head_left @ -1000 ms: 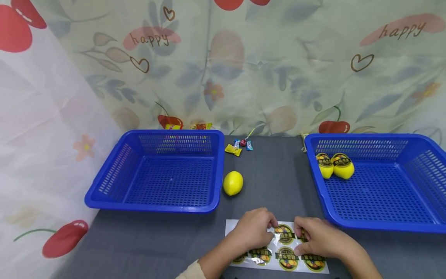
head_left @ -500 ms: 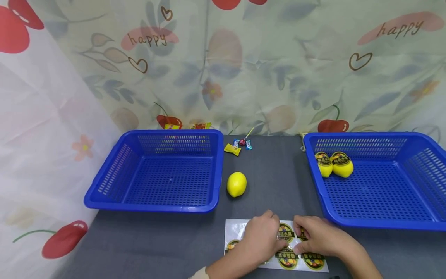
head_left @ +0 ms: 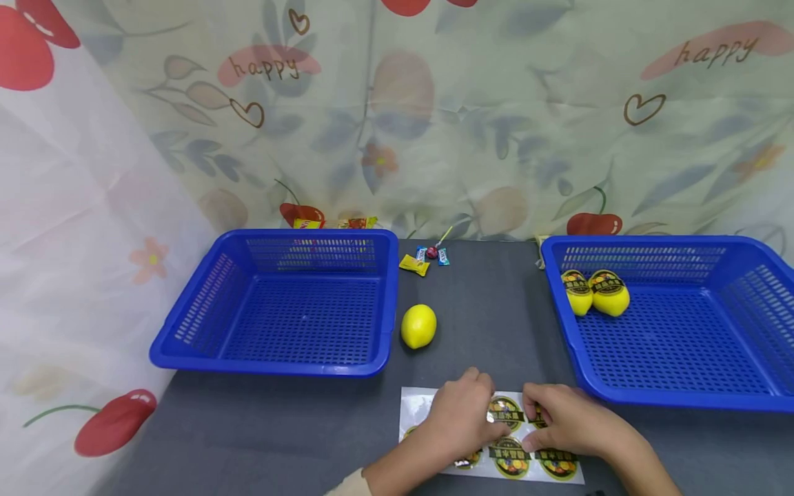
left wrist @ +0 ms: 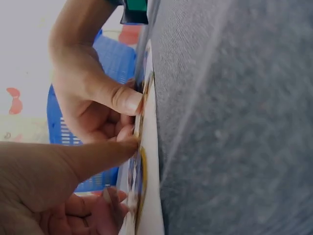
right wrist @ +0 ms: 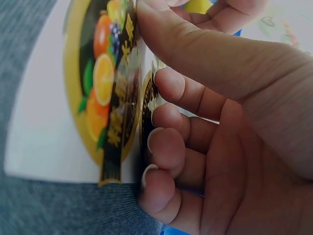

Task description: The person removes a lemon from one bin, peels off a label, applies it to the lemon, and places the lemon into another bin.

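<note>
Your right hand (head_left: 561,419) has fingers curled, thumb pinching the edge of a round fruit sticker (head_left: 506,410) on the sticker sheet (head_left: 414,405). Your left hand (head_left: 462,419) presses the sheet flat, thumb straight beside that sticker. Sheet lies at the near table edge, a bare lemon (head_left: 418,326) beyond it, between two blue baskets (head_left: 279,303); the right one holds two labelled lemons (head_left: 595,292)
</note>
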Demonstrator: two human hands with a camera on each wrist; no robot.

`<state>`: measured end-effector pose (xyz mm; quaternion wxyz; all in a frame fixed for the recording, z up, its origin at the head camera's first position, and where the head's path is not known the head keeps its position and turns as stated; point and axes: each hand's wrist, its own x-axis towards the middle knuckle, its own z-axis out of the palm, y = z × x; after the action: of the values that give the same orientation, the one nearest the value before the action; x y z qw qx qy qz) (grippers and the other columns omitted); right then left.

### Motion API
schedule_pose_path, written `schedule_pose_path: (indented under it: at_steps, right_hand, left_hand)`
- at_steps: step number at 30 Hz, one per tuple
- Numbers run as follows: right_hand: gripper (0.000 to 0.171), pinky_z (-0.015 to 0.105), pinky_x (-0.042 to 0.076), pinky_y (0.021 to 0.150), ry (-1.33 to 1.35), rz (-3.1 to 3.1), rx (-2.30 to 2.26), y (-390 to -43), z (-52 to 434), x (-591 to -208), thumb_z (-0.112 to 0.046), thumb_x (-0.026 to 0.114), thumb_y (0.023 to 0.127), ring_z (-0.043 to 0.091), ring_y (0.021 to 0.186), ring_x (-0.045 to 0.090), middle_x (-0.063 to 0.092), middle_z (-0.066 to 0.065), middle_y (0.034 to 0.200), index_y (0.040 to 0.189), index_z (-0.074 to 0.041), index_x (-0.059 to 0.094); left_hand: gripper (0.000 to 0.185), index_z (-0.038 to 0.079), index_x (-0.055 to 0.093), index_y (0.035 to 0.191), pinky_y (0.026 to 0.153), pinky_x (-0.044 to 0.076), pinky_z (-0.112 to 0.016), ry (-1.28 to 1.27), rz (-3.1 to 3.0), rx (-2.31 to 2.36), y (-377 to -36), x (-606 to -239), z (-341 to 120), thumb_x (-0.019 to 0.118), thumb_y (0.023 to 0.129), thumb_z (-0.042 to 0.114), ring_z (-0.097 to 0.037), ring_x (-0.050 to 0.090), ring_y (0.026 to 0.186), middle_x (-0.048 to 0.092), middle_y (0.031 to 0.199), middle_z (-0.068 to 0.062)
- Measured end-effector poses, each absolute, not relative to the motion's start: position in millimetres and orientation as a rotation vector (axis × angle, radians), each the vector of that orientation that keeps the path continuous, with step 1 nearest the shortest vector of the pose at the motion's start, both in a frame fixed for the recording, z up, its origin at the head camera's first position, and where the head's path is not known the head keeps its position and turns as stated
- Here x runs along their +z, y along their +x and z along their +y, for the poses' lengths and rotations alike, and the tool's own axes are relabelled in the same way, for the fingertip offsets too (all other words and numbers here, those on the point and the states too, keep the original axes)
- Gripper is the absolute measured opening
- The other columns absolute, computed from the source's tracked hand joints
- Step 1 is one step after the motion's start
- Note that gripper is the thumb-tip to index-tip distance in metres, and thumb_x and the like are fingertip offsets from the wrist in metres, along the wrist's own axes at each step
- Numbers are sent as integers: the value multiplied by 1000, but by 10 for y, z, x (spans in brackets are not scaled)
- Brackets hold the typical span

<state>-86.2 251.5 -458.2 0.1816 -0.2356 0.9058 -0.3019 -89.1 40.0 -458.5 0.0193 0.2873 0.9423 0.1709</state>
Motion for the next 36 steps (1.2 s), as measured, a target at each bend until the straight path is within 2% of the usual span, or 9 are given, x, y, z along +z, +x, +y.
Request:
schedule_pose_path:
  at_steps: [8,18,24,36]
  right_hand:
    - [44,24,33,48,-651,2556,-854,-866,2506,-4585,-42,89,71,2,54,39,44,-12,65,81,-21,51]
    - [45,24,32,48,-661,2585,-840,-863,2500,-4587,-40,89,69,1,54,39,44,-13,64,80,-21,51]
    - [44,23,32,48,-669,2587,-849,-862,2494,-4589,-40,89,70,1,54,39,44,-13,64,80,-21,51]
    - [44,24,32,48,-639,2556,-857,-871,2498,-4594,-42,89,70,3,54,39,44,-12,65,81,-21,51]
  left_hand:
    - [31,17,62,73,51,46,-24,962,3002,404,-828,-4564,465,83,80,39,-8,52,57,48,72,6]
    - [29,14,65,84,56,47,-25,887,2936,560,-864,-4582,446,84,79,36,-10,55,62,51,76,6]
    - [29,16,68,93,61,47,-23,799,2820,723,-923,-4608,396,84,78,35,-9,54,67,52,81,8]
    - [35,18,65,93,61,42,-21,750,2752,806,-1006,-4648,359,87,74,37,-6,49,66,49,81,11]
